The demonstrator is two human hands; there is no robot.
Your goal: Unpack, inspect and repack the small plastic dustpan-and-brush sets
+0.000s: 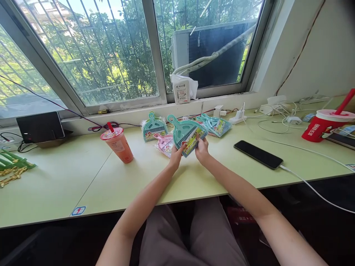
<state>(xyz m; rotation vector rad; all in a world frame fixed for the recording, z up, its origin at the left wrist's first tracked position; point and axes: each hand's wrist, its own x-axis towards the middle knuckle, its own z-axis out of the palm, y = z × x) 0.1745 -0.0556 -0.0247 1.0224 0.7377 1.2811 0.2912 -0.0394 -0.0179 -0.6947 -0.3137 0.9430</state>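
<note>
A teal mini dustpan and brush set point(184, 129) with a yellow-green label is held tilted above the table between both hands. My left hand point(176, 154) grips its lower left edge, thumb on the front. On the lower right edge my right hand point(202, 147) is closed, with its thumb over the label. Just behind lies a pink dustpan set point(164, 144) in clear wrap, partly covered by the held one. Further teal sets rest nearby: one wrapped dustpan set point(154, 129) at the left and a small pile of teal dustpan sets point(217, 125) at the right.
A red-lidded drink cup point(119, 146) stands left, a black phone point(258, 154) on a white cable lies right. A red cup point(323, 127), chargers and tangled cables point(280, 111) occupy the far right. A tablet point(40, 127) and green-gold pieces point(12, 166) are at left.
</note>
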